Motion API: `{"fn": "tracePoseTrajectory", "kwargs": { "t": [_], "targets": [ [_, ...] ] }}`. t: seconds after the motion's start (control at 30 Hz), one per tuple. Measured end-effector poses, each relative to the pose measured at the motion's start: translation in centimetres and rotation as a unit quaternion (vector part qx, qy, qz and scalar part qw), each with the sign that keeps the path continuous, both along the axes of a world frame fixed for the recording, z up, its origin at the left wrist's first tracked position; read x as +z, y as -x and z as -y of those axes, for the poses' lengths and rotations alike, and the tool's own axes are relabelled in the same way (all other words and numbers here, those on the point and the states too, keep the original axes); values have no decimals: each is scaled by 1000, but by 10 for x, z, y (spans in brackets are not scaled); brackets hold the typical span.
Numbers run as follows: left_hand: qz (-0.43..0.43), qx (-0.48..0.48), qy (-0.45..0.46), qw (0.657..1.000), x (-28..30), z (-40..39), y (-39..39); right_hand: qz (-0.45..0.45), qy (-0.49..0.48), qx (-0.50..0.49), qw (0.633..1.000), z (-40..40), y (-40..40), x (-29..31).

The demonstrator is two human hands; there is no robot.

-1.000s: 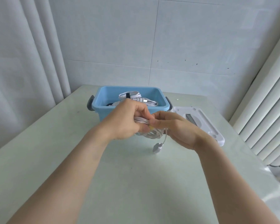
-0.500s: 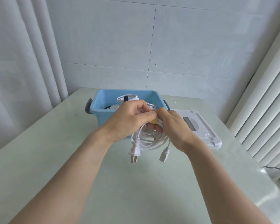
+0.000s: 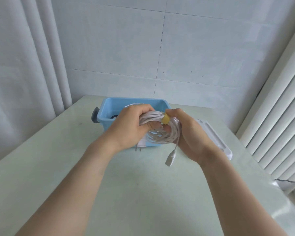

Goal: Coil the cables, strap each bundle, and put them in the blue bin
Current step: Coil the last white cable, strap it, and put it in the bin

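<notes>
Gripping a coiled white cable [image 3: 162, 132] at frame centre, the left hand [image 3: 131, 128] and right hand [image 3: 189, 133] hold it before the blue bin [image 3: 109, 108]; a yellow strap [image 3: 165, 119] wraps it. No writing is readable.

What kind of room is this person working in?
Probably a plain room in a home or small lab: a tiled wall, pale curtains, and a bare table with only a blue bin and its white lid.
</notes>
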State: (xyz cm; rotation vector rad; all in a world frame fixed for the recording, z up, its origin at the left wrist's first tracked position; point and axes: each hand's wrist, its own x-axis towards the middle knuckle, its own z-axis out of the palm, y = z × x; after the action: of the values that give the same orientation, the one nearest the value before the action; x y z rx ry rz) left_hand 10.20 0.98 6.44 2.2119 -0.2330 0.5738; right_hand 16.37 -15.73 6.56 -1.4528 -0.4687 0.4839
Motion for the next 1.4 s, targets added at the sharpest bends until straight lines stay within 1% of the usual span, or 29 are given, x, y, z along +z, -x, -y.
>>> {"fn": "tracePoseTrajectory", "kwargs": {
  "t": [0.07, 0.1, 0.17, 0.27, 0.3, 0.37, 0.4, 0.47, 0.53, 0.6, 0.67, 0.7, 0.73, 0.77, 0.83, 0.87, 0.9, 0.93, 0.97, 1.0, 1.1, 1.2, 1.23, 1.3, 1.33, 1.4],
  "targets": [
    [26, 10, 12, 1000, 0, -3, -1, 27, 54, 31, 998, 5, 2, 5],
    [37, 16, 9, 999, 1, -4, -2, 36, 77, 28, 996, 7, 5, 9],
    [34, 35, -10, 999, 4, -8, 1, 50, 90, 12, 995, 8, 11, 15],
    [-13, 67, -15, 998, 9, -23, 7, 59, 58, -14, 997, 0, 17, 19],
    [-18, 83, -23, 996, 11, -30, 9, 61, 41, -31, 997, -7, 18, 20],
    [-13, 145, -29, 989, 11, -46, 9, 76, 12, -87, 993, -24, 12, 26],
    [-9, 184, -15, 983, 11, -54, 9, 101, 13, -116, 988, -35, 5, 30],
    [-27, 249, 19, 968, 8, -71, 10, 191, 43, -152, 969, -58, -9, 40],
    [-101, 277, 3, 956, 2, -88, 11, 310, 87, -164, 932, -81, -23, 52],
    [-167, 262, -3, 950, -1, -96, 13, 427, 125, -154, 882, -100, -31, 63],
    [-181, 244, -4, 953, 0, -96, 14, 512, 157, -104, 838, -116, -41, 70],
    [-179, 238, -2, 955, -1, -96, 14, 536, 187, -75, 820, -124, -46, 68],
    [-177, 231, -3, 957, -2, -96, 14, 550, 237, -54, 799, -131, -50, 62],
    [-174, 223, -4, 959, -3, -97, 13, 554, 308, -41, 773, -136, -53, 55],
    [-170, 211, -7, 963, -6, -97, 11, 530, 459, -19, 713, -142, -54, 37],
    [-172, 207, -8, 963, -7, -97, 11, 500, 507, -2, 702, -143, -54, 30],
    [-174, 202, -10, 964, -7, -97, 11, 467, 521, 18, 715, -142, -53, 23],
    [-180, 197, -13, 964, -8, -95, 11, 443, 510, 34, 736, -140, -53, 17],
    [-185, 190, -15, 964, -9, -94, 10, 434, 493, 41, 753, -137, -52, 14],
    [-185, 186, -17, 965, -10, -92, 9, 434, 482, 37, 760, -132, -53, 13],
    [-175, 192, -29, 965, -16, -87, 5, 447, 476, 18, 757, -121, -56, 17],
    [-160, 214, -66, 961, -22, -84, 1, 459, 463, 34, 758, -114, -60, 28],
    [-157, 216, -77, 961, -25, -84, -1, 465, 465, 42, 752, -112, -62, 33],
    [-158, 218, -85, 959, -29, -85, -4, 483, 481, 60, 730, -110, -64, 42],
    [-155, 220, -89, 959, -31, -86, -5, 486, 483, 65, 725, -109, -65, 45],
    [-144, 224, -100, 959, -33, -88, -7, 485, 471, 60, 735, -106, -70, 47]
  ]
}}
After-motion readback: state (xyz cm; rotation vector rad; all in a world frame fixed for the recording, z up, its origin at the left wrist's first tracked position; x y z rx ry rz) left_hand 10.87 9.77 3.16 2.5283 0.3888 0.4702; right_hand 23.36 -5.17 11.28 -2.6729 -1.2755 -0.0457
